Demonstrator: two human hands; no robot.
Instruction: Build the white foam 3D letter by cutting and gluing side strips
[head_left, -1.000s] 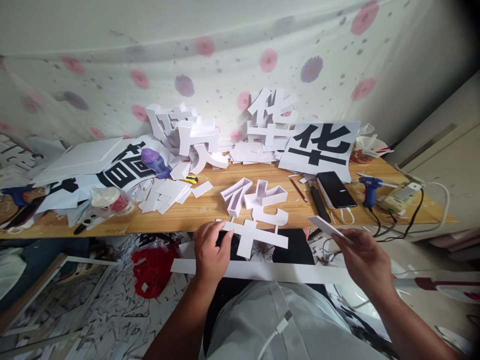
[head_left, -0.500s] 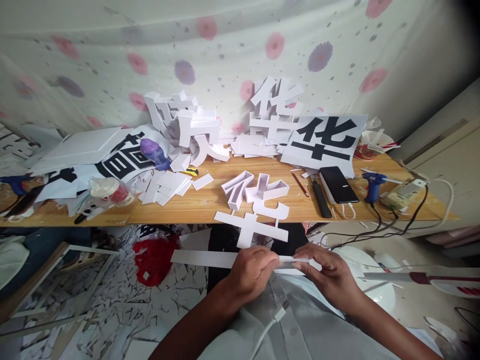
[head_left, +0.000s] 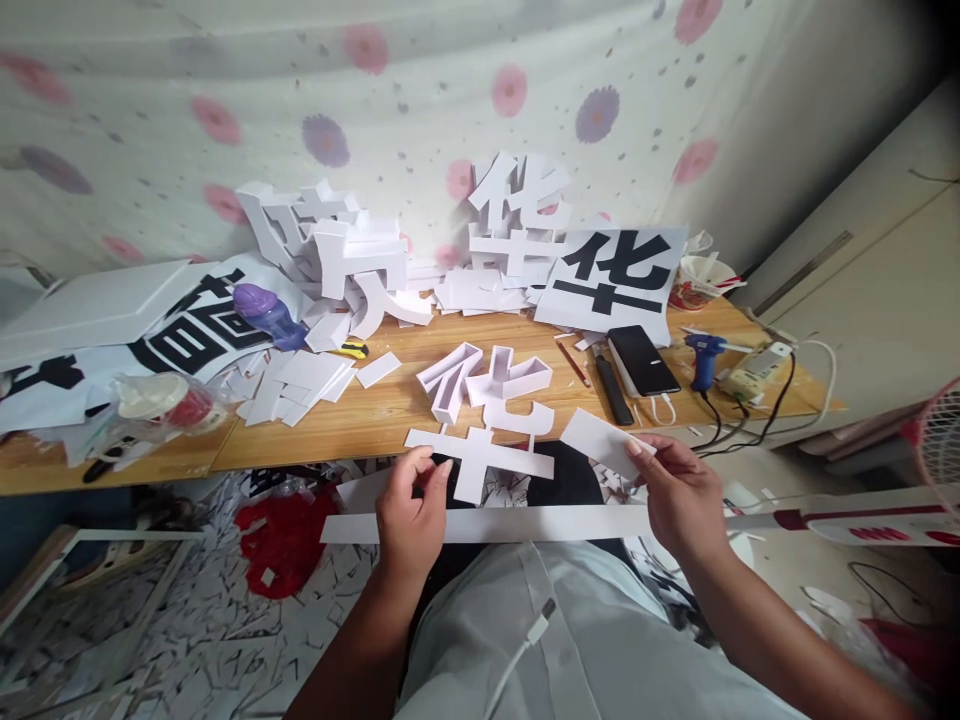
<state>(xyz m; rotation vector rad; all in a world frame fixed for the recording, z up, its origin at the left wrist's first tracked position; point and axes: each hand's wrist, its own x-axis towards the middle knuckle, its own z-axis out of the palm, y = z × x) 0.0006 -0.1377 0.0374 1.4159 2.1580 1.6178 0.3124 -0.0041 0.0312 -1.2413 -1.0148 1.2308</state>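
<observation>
My right hand (head_left: 679, 490) pinches a short flat white foam-board strip (head_left: 600, 443) between thumb and fingers, its free end pointing up and left. My left hand (head_left: 412, 510) is loosely curled with thumb and forefinger a little apart, beside the lower left of a flat white cut-out character (head_left: 480, 458); no held thing shows in it. That character juts over the table's front edge, with two box-shaped letter parts (head_left: 495, 380) with upright walls behind it. A long white strip (head_left: 517, 522) lies across my lap beneath both hands.
On the wooden table (head_left: 360, 420) are white offcuts (head_left: 300, 385), a yellow cutter (head_left: 352, 350), a phone (head_left: 646, 362) and a blue glue gun (head_left: 703, 355) with cables. A printed character sheet (head_left: 611, 278) leans at the back. A red bag (head_left: 285, 540) lies among floor scraps.
My hands have moved apart. The right one has carried a short strip up and right; the left has shifted left, off the long strip. The view has turned slightly right.
</observation>
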